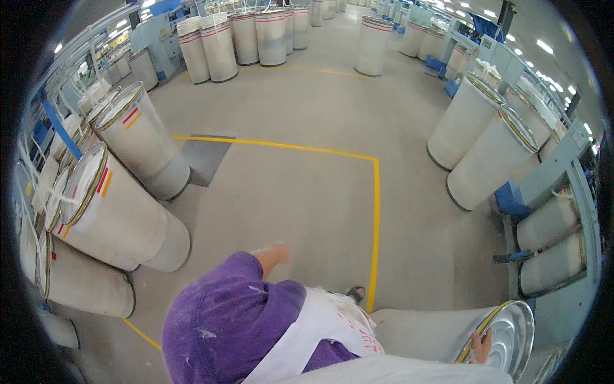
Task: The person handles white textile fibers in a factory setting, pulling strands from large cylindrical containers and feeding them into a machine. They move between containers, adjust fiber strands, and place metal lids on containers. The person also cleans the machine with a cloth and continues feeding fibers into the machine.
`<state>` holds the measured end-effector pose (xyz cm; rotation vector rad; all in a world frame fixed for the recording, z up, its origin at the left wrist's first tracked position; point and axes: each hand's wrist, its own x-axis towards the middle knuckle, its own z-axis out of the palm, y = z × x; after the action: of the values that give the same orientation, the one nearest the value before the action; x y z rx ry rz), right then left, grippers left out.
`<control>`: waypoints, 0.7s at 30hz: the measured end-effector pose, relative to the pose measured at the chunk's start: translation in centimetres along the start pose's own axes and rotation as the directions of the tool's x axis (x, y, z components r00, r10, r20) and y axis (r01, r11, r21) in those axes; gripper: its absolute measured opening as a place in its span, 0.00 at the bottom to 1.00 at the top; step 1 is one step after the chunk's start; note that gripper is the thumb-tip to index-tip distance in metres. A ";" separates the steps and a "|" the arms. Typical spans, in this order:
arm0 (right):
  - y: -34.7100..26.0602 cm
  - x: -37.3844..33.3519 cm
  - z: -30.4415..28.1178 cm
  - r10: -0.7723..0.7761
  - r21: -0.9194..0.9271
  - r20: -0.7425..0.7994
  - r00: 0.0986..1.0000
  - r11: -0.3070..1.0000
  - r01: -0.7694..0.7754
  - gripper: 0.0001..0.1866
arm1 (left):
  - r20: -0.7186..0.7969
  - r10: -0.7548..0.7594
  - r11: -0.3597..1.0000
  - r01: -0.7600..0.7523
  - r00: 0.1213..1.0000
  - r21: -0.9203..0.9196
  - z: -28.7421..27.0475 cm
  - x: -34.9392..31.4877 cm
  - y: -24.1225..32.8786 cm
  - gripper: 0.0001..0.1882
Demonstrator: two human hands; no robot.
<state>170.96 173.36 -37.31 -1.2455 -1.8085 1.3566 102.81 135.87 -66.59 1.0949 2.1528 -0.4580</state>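
Note:
At the lower right, my right hand (481,347) is closed over the yellow-and-metal rim of a tall white sliver can (422,326). A pale ridged metal disc (515,336) shows in the can's mouth. My left hand (275,255) is held out in front of my purple sleeve, over the grey floor and apart from any can. It is smeared by motion, so its fingers cannot be made out. Nothing can be seen in it.
Several white cans (128,211) stand at the left under machine frames with white strands. More cans (486,153) stand at the right beside a blue-grey machine (563,205). Others (217,48) stand farther back. Yellow lines (376,217) mark the floor; a dark plate (206,163) lies left.

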 end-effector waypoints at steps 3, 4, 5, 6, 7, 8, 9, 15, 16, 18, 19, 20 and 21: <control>-3.3 8.7 0.0 -0.004 -0.102 0.089 0.996 0.995 0.013 0.32 | -0.044 0.182 0.982 -0.180 0.982 0.061 -3.2 7.0 5.3 0.16; -4.1 11.1 0.4 0.011 -0.082 0.083 0.996 0.997 -0.004 0.32 | -0.053 0.231 0.971 -0.227 0.971 0.074 -4.3 9.1 6.9 0.16; -5.2 13.7 0.8 0.024 -0.064 0.077 0.997 0.998 -0.019 0.32 | -0.076 0.245 0.970 -0.243 0.967 0.026 -5.4 10.7 8.7 0.15; -6.5 16.4 1.0 -0.013 -0.233 0.081 0.997 0.972 0.032 0.33 | -0.041 0.239 0.971 -0.239 0.970 0.001 -7.0 12.2 10.2 0.16; -7.5 19.1 2.0 -0.086 -0.225 0.065 0.994 0.969 0.099 0.33 | -0.001 0.241 0.970 -0.241 0.971 -0.016 -8.7 13.0 11.4 0.17; -8.4 21.6 3.0 -0.160 -0.197 0.033 0.987 0.967 0.163 0.33 | 0.034 0.272 0.962 -0.271 0.962 -0.020 -10.9 14.1 13.1 0.19; -9.7 23.8 3.4 -0.099 -0.150 0.063 0.993 0.983 0.108 0.35 | -0.255 0.420 0.891 -0.449 0.871 -0.067 -12.7 14.3 13.9 0.19; -16.4 40.7 5.6 0.075 -0.518 -0.113 0.991 0.847 -0.123 0.41 | -0.201 0.202 0.886 -0.267 0.958 -0.380 -26.9 21.4 19.5 0.22; -17.3 43.5 5.8 0.051 -0.563 -0.121 0.991 0.819 -0.111 0.41 | -0.279 0.245 0.861 -0.341 0.929 -0.377 -28.2 22.9 19.8 0.21; -18.4 48.0 6.4 0.055 -0.547 -0.110 0.992 0.830 -0.107 0.40 | -0.194 0.267 0.863 -0.323 0.944 -0.388 -29.5 25.3 18.7 0.21; -18.6 50.8 6.4 0.050 -0.520 -0.116 0.992 0.848 -0.104 0.38 | -0.197 0.275 0.856 -0.333 0.941 -0.397 -30.3 27.4 18.0 0.20; -19.0 53.4 6.3 0.072 -0.501 -0.127 0.989 0.856 -0.127 0.37 | -0.114 0.221 0.882 -0.249 0.968 -0.400 -30.9 29.6 16.9 0.20; -19.3 55.9 6.1 0.056 -0.497 -0.150 0.987 0.859 -0.124 0.36 | -0.182 0.266 0.884 -0.315 0.947 -0.346 -31.6 31.9 15.7 0.19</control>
<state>135.84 220.09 -26.65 -1.6605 -2.1087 0.8330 89.18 181.44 -66.57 1.2232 2.0230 0.1612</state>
